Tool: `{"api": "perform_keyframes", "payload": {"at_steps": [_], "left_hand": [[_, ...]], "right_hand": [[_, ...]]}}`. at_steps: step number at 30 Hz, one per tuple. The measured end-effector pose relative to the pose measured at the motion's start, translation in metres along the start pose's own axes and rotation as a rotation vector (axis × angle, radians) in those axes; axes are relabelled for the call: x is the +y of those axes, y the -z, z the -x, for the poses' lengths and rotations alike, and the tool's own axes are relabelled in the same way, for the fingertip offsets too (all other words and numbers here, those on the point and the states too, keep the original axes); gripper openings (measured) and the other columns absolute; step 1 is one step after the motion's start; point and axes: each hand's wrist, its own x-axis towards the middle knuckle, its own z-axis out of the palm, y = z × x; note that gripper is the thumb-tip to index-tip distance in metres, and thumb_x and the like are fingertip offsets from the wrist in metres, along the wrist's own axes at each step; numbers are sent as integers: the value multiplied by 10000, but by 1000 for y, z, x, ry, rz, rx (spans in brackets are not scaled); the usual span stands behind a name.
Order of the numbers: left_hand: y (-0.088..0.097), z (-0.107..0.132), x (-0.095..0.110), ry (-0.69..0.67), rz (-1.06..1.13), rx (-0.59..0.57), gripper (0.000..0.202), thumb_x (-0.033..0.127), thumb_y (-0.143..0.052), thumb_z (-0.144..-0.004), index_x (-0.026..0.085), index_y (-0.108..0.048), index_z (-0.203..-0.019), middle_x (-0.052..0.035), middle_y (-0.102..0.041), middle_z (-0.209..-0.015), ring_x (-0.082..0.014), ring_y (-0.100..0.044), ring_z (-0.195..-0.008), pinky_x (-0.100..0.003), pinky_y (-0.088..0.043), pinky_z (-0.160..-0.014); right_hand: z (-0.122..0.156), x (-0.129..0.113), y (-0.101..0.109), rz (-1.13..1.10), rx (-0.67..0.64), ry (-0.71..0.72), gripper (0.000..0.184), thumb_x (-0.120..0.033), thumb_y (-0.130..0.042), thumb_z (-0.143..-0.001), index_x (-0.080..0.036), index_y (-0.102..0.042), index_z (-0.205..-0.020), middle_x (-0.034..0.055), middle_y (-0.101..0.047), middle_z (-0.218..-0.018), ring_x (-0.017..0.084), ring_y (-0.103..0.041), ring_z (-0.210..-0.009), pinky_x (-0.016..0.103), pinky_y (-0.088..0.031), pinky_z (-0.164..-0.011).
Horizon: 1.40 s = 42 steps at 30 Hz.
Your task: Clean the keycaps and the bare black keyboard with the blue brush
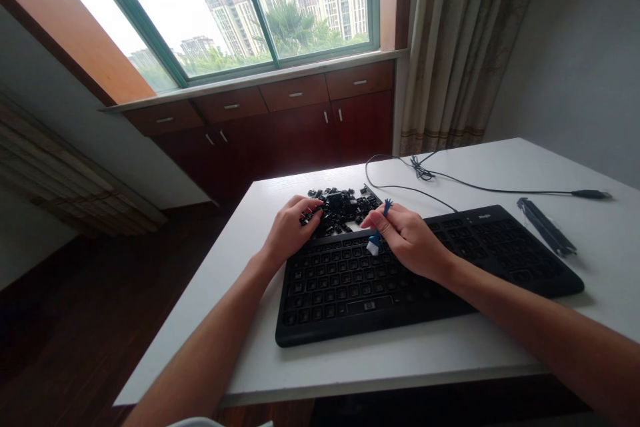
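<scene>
A pile of loose black keycaps [345,209] lies behind a black keyboard [330,287] whose key sockets are bare. At the pile's left end is my left hand [293,227], thumb and fingertips bent around a black keycap that hardly stands out from the others. My right hand [407,237] is closed around a small blue brush [376,238] above the keyboard's upper rows. White bristles point down from it, and a blue end sticks up past my thumb. My palm hides part of the keyboard.
A black cable [480,185] loops behind the keyboard and ends in a plug [590,194]. Long black bars [547,228], seemingly in clear wrap, lie right of the keyboard. The white table [200,320] stands before red-brown cabinets [295,133] under a window.
</scene>
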Motion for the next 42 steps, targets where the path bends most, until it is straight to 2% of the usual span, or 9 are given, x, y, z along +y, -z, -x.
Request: {"api": "perform_keyframes", "payload": {"at_steps": [6, 12, 19, 23, 28, 32, 35, 39, 42], "left_hand": [[0, 0, -1, -6, 2, -2, 186, 321, -653, -982, 256, -781, -1101, -55, -731, -1054, -197, -706, -911, -354, -600, -792], [0, 0, 1, 1, 14, -13, 184, 325, -649, -991, 255, -778, -1101, -56, -741, -1054, -202, -712, -918, -363, -595, -796], [0, 1, 0, 7, 19, -21, 197, 336, -636, -1010, 254, -759, -1140, -45, -745, -1041, -194, -718, -893, -362, -592, -810], [0, 0, 1, 6, 8, -18, 208, 338, -624, -1022, 245, -747, -1162, -56, -742, -1054, -205, -719, -914, -385, -590, -863], [1, 1, 1, -24, -58, 10, 196, 334, -620, -1025, 245, -744, -1149, -75, -747, -1123, -259, -698, -1068, -460, -563, -997], [-2, 2, -3, 23, -159, 35, 269, 358, -621, -1015, 235, -733, -1227, -111, -700, -1330, -313, -630, -1267, -533, -495, -1138], [-4, 2, -9, 116, -186, -32, 369, 411, -615, -1008, 218, -708, -1309, -142, -643, -1454, -346, -588, -1369, -560, -469, -1182], [-3, 1, -13, 168, -179, -160, 393, 460, -563, -1022, 237, -714, -1308, -119, -686, -1414, -332, -629, -1344, -535, -491, -1173], [-1, 0, -11, 172, -186, -186, 396, 468, -543, -1023, 248, -715, -1304, -101, -692, -1410, -320, -631, -1347, -507, -499, -1167]], "right_hand": [[-2, -5, 5, 27, 123, 68, 473, -526, -436, -1093, -219, -793, -1052, 100, -704, -1080, 246, -653, -1067, 446, -505, -982], [-3, -2, 3, -103, -22, -116, 516, -580, -453, -1072, -214, -802, -971, 86, -712, -1002, 237, -687, -972, 432, -512, -946], [-3, -2, 2, 99, 121, 75, 434, -471, -441, -1097, -205, -779, -1153, 108, -687, -1125, 263, -613, -1134, 459, -470, -1051], [-2, -4, 4, 25, 94, 32, 458, -499, -434, -1097, -209, -787, -1117, 103, -678, -1135, 257, -630, -1115, 451, -480, -1028], [-2, -4, 4, -103, 3, -71, 503, -548, -436, -1087, -211, -803, -1016, 83, -701, -1059, 236, -665, -1031, 430, -482, -984], [-3, -2, 3, -17, 13, -60, 488, -531, -444, -1086, -206, -799, -1002, 88, -713, -1034, 251, -649, -1053, 444, -454, -1015], [-4, 0, 2, 19, 60, -56, 484, -526, -433, -1088, -202, -790, -1044, 102, -704, -1059, 270, -636, -1095, 463, -446, -1029], [-4, 2, 3, -10, 97, -81, 494, -546, -424, -1086, -216, -788, -1033, 104, -705, -1054, 277, -646, -1083, 478, -453, -1008], [-3, 1, 4, -37, 88, -87, 509, -566, -429, -1081, -216, -794, -1020, 102, -702, -1071, 265, -651, -1081, 467, -457, -1006]]}}
